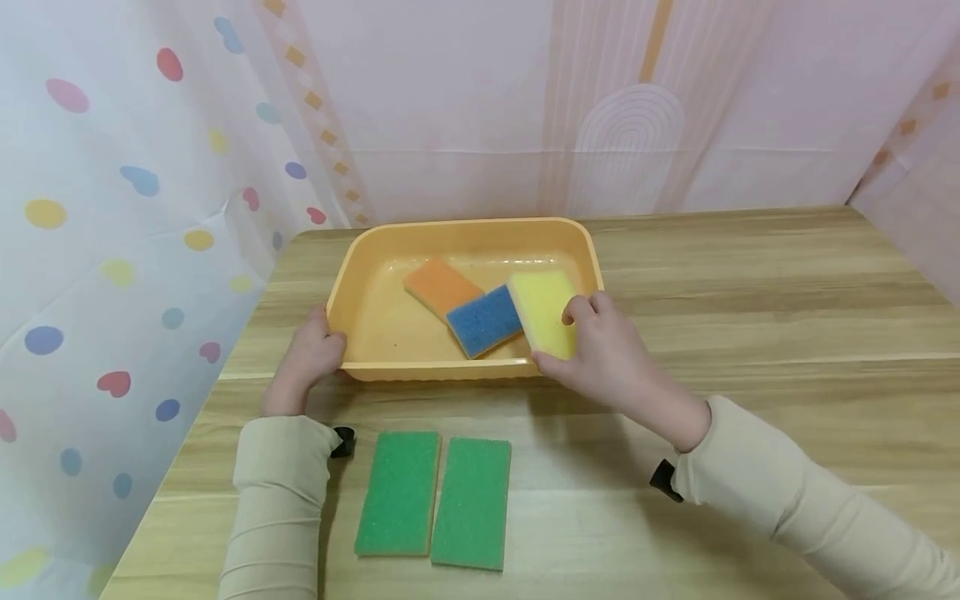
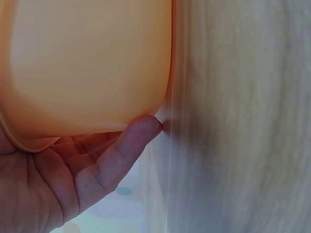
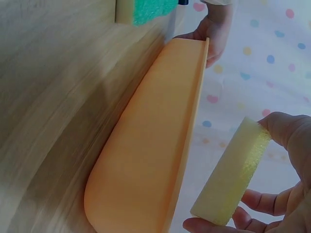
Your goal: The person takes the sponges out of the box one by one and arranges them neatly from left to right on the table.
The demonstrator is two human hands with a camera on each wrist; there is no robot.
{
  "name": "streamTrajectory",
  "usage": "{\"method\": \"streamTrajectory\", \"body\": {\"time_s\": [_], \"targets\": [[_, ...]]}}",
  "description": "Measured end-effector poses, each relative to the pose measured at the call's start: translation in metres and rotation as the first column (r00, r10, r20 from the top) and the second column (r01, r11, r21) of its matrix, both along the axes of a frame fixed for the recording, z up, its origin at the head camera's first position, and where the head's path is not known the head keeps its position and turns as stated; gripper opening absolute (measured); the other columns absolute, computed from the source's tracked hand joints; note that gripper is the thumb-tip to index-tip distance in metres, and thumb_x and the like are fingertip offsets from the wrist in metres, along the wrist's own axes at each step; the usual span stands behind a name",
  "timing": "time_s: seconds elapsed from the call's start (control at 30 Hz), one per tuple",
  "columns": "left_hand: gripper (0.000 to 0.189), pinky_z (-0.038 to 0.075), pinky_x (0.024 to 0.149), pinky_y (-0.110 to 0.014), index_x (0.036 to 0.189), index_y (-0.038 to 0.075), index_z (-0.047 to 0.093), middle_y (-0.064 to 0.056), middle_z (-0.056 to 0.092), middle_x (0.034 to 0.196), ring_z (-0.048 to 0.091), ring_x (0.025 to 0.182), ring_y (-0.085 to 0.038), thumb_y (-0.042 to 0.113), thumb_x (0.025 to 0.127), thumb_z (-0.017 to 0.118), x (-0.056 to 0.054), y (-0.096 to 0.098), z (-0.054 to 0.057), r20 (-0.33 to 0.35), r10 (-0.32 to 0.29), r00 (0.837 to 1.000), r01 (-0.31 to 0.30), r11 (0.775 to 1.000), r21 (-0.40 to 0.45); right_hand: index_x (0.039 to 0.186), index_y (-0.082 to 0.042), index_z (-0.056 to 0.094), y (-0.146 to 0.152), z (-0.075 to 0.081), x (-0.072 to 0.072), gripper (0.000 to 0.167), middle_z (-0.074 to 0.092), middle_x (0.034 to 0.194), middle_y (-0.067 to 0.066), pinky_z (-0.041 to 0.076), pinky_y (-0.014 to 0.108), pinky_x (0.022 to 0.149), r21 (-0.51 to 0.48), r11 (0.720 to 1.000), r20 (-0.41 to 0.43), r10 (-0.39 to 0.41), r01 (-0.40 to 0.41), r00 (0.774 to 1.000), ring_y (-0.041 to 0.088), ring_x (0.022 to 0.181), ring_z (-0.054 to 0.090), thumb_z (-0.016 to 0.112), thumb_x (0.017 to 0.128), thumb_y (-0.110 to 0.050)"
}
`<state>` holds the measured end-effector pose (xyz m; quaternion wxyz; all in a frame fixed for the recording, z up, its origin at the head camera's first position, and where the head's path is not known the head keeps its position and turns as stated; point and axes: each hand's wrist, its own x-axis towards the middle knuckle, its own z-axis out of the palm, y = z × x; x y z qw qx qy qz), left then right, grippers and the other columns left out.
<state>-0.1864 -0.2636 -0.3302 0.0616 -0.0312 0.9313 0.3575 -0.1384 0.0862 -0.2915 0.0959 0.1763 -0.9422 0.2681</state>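
In the head view my right hand [image 1: 615,360] pinches a yellow sponge [image 1: 542,304] by its edges, over the right side of a shallow yellow-orange plastic basin [image 1: 427,372]. The right wrist view shows the same sponge [image 3: 231,172] held above the rim, its pale side facing the camera. My left hand [image 1: 306,357] grips the front left corner of the basin, with a finger under its outer wall [image 2: 92,68] in the left wrist view. Inside the basin, a blue sponge [image 1: 480,323] lies partly over an orange sponge [image 1: 438,285].
Two green sponges [image 1: 399,492] lie side by side on the wood-grain table [image 1: 750,333] in front of the basin. Behind and to the left hang patterned curtains [image 1: 465,100]. A black band piece [image 1: 666,481] shows at the right sleeve.
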Motion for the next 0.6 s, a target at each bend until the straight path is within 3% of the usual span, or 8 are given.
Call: {"method": "streamTrajectory", "body": {"time_s": [0.27, 0.6], "targets": [[0.052, 0.052, 0.059, -0.034, 0.133, -0.014, 0.016, -0.033, 0.048, 0.102, 0.058, 0.071, -0.029, 0.007, 0.087, 0.027, 0.0, -0.001, -0.001, -0.013, -0.007, 1.0, 0.007, 1.0, -0.008, 0.09, 0.003, 0.052, 0.001, -0.002, 0.012, 0.051, 0.046, 0.084, 0.013, 0.041, 0.029, 0.054, -0.013, 0.999, 0.022, -0.031, 0.032, 0.999, 0.024, 0.064, 0.046, 0.076, 0.066, -0.035], [0.052, 0.05, 0.062, -0.034, 0.131, -0.015, 0.018, -0.034, 0.046, 0.105, 0.056, 0.08, -0.035, 0.008, 0.086, 0.027, 0.0, -0.002, -0.003, -0.023, -0.014, 1.0, 0.013, 1.0, -0.027, 0.087, 0.002, 0.053, 0.003, -0.015, 0.025, 0.049, 0.047, 0.08, 0.012, 0.04, 0.027, 0.052, -0.021, 0.999, -0.029, -0.048, 0.047, 0.998, 0.022, 0.061, 0.045, 0.077, 0.064, -0.034]]}}
